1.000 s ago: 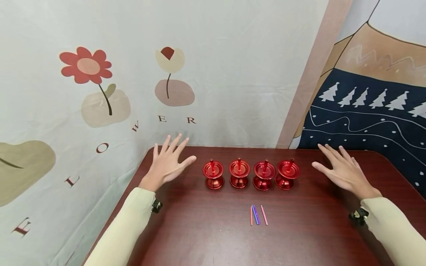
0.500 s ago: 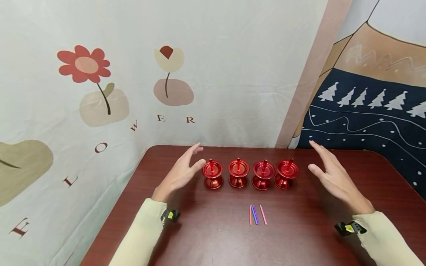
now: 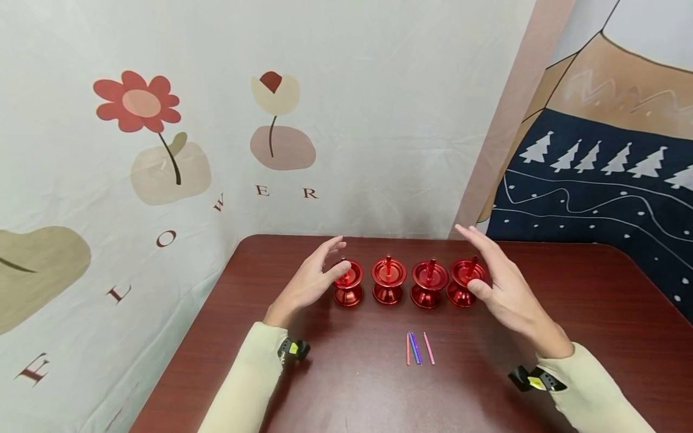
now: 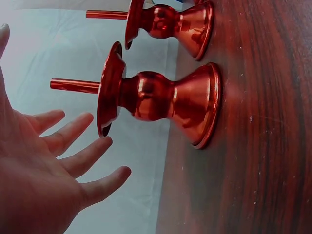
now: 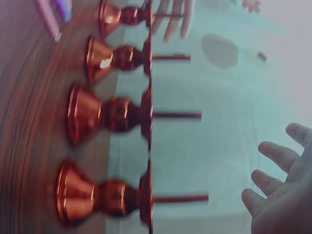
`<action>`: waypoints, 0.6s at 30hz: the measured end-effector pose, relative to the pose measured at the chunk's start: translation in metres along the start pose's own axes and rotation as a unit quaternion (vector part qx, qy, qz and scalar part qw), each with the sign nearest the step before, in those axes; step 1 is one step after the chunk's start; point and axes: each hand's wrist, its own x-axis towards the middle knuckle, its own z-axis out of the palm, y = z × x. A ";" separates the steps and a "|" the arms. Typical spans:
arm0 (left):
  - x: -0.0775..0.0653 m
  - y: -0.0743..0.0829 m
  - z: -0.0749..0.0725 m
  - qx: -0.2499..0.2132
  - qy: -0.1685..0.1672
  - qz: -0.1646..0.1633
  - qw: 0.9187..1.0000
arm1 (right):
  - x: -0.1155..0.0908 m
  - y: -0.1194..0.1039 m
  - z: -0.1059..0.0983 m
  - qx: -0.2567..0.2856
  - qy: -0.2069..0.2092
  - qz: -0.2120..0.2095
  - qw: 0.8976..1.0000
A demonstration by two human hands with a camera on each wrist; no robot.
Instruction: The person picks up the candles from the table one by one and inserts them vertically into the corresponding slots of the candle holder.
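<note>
Several shiny red metal candle holders stand upright in a row on the table, each with a dish and a thin tube rising from its centre. My left hand [image 3: 310, 281] is beside the leftmost candle holder [image 3: 348, 294], thumb overlapping its dish in the head view. In the left wrist view, the spread fingers [image 4: 80, 158] reach close to the dish of a candle holder [image 4: 151, 95]. Over at the right end, my right hand [image 3: 511, 296] overlaps the rightmost candle holder [image 3: 460, 294], fingers extended. The right wrist view shows that hand apart from the candle holders [image 5: 117, 197]. Neither hand holds anything.
Several thin coloured sticks [image 3: 415, 349], pink, orange and blue-purple, lie on the dark red-brown table [image 3: 346, 385] in front of the row. A pale cloth with printed flowers [image 3: 379, 150] hangs behind, with a dark tree-patterned cloth [image 3: 595, 192] at the right.
Both hands have moved inward from the table's sides toward the ends of the row, and their spread fingers have drawn closer together. The candle holders and sticks stay put.
</note>
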 end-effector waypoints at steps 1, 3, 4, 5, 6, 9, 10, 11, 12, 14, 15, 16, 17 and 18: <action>0.000 0.000 0.001 -0.002 -0.001 0.000 1.000 | 0.001 -0.003 0.004 0.007 0.001 -0.009 1.000; 0.000 0.000 0.002 -0.006 -0.005 -0.003 1.000 | 0.004 -0.006 0.012 0.022 0.003 -0.026 0.999; 0.000 0.000 0.003 -0.009 -0.005 -0.006 1.000 | 0.005 -0.007 0.016 0.032 0.004 -0.037 0.999; 0.000 0.000 0.004 -0.010 -0.006 -0.011 1.000 | 0.006 -0.008 0.021 0.042 0.003 -0.048 0.998; 0.000 0.000 0.005 -0.009 -0.008 -0.014 1.000 | 0.008 -0.009 0.025 0.054 0.002 -0.059 0.997; -0.001 -0.002 0.008 0.001 -0.012 -0.030 0.999 | 0.010 -0.010 0.036 0.094 -0.008 -0.086 0.992; -0.001 -0.003 0.009 0.005 -0.014 -0.033 0.999 | 0.010 -0.009 0.040 0.106 -0.014 -0.094 0.990; 0.000 -0.004 0.010 0.008 -0.015 -0.036 0.999 | 0.010 -0.009 0.043 0.116 -0.022 -0.096 0.988; 0.000 -0.004 0.010 0.009 -0.016 -0.037 0.999 | 0.009 -0.009 0.046 0.126 -0.031 -0.095 0.987; 0.000 -0.006 0.011 0.007 -0.016 -0.040 0.999 | 0.007 -0.009 0.052 0.141 -0.050 -0.085 0.985; 0.000 -0.006 0.011 0.005 -0.016 -0.040 0.999 | 0.006 -0.008 0.055 0.145 -0.059 -0.079 0.985; 0.000 -0.007 0.011 0.003 -0.015 -0.042 0.999 | 0.006 -0.008 0.057 0.151 -0.069 -0.072 0.984; 0.000 -0.007 0.011 0.001 -0.015 -0.042 0.999 | 0.005 -0.007 0.059 0.158 -0.079 -0.064 0.982; 0.000 -0.007 0.011 0.002 -0.016 -0.043 0.999 | 0.004 -0.006 0.062 0.164 -0.089 -0.059 0.981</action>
